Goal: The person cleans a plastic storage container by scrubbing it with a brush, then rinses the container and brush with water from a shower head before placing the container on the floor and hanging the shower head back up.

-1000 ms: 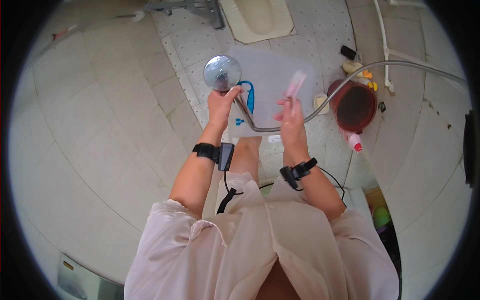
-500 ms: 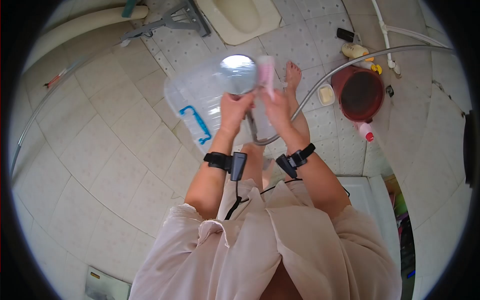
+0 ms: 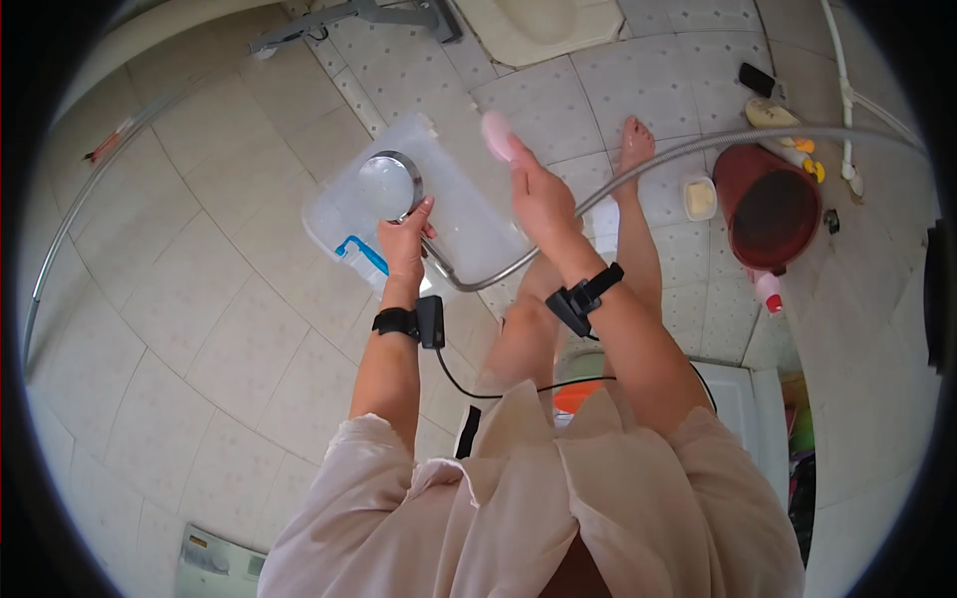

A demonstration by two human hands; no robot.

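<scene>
My left hand (image 3: 402, 247) is wrapped round the handle of a chrome shower head (image 3: 389, 184), its round face over the far left part of a translucent plastic box or lid (image 3: 469, 214). A blue handle (image 3: 361, 253) sits on the plastic's near left edge. The metal shower hose (image 3: 678, 152) loops from my left hand below my right hand and off to the right. In my right hand (image 3: 543, 204), raised right of the plastic, is a pink brush (image 3: 496, 137). The brush is slightly blurred, and its bristles are not clear now.
On the right stand a dark red bucket (image 3: 733, 199), a soap dish (image 3: 701, 198) and several bottles by the wall pipe (image 3: 846, 110). A squat toilet (image 3: 543, 30) and a grey mop head (image 3: 399, 12) lie at the far side. My bare foot (image 3: 636, 145) rests on the tiles.
My hands have moved apart. The shower head has shifted left and down, while the pink brush has come away from beside it. The camera view has also shifted.
</scene>
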